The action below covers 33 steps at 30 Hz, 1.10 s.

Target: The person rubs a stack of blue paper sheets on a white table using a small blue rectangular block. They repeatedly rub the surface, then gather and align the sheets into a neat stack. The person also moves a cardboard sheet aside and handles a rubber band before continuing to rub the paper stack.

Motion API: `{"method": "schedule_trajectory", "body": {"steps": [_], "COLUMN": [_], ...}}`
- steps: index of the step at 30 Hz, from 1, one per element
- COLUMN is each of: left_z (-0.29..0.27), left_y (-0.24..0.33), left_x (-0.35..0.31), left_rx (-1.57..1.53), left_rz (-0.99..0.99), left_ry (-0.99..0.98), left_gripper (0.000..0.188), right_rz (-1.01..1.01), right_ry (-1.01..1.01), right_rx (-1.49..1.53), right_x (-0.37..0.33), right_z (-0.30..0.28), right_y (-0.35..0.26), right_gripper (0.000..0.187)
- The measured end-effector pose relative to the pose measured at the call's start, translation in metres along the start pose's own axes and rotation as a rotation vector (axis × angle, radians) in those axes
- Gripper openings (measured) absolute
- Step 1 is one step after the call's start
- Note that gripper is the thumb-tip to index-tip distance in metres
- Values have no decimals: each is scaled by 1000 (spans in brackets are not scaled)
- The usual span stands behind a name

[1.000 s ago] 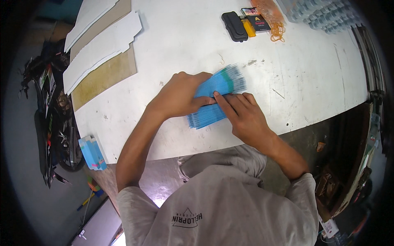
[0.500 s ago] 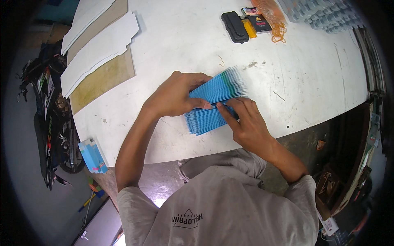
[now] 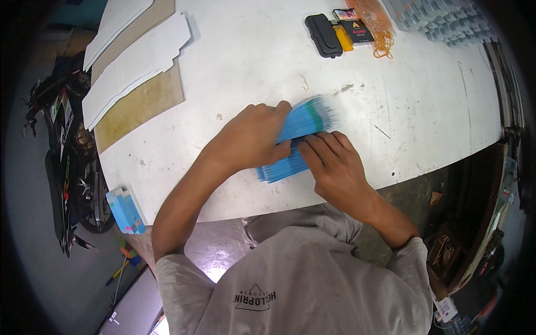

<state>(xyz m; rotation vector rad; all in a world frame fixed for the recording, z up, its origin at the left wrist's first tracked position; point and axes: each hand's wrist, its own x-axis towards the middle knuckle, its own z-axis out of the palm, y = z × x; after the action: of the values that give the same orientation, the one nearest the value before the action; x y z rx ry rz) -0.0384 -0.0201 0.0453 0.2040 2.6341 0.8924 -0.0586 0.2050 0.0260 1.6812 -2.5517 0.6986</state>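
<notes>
A thick stack of flat blue cardboard pieces with a green band (image 3: 301,120) lies fanned over the white table, its far right ends spread apart. Across its left side my left hand (image 3: 254,137) is closed, thumb on the near side and fingers over the far edge. A second bundle of the same blue pieces (image 3: 283,169) shows on the near side, below my left thumb. My right hand (image 3: 338,162) grips the pieces where the two bundles meet, its fingers bent; its fingertips are partly hidden among them.
White cut sheets (image 3: 139,67) and brown board (image 3: 145,103) lie at the far left. Toward the back right are a black case (image 3: 324,36), yellow lighter (image 3: 343,39), rubber bands (image 3: 383,44) and clear plastic trays (image 3: 441,22). Small blue boxes (image 3: 125,211) stand by the left edge.
My left hand has slid right and farther over the blue pieces, covering more of them. My right hand stays nearly in place, its fingers bent a little more.
</notes>
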Motion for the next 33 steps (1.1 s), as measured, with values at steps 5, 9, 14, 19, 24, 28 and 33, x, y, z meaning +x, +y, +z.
{"method": "schedule_trajectory", "body": {"steps": [5,9,14,19,24,28,33], "left_z": [3,3,24,89,110,108,108], "left_y": [2,-6,-22,0,2,-1,30], "left_x": [10,5,-26,-17,-14,-22,-15], "left_rx": [100,33,-815,-1188,-1292,-1288,-1051], "left_rz": [-6,19,-104,-55,-89,-242,-161], "left_ry": [-68,4,299,465,508,479,575], "left_gripper": [37,39,29,26,30,49,95], "right_rz": [40,63,476,851,921,966,948], "right_ry": [-50,-87,70,257,267,235,278], "right_rx": [76,146,767,1703,1660,1666,1515], "right_x": [6,1,-44,-41,-40,-36,-30], "right_z": [0,-10,-42,-16,10,7,13], "right_y": [1,9,23,20,24,23,11], "right_gripper": [40,33,45,44,42,40,37]}}
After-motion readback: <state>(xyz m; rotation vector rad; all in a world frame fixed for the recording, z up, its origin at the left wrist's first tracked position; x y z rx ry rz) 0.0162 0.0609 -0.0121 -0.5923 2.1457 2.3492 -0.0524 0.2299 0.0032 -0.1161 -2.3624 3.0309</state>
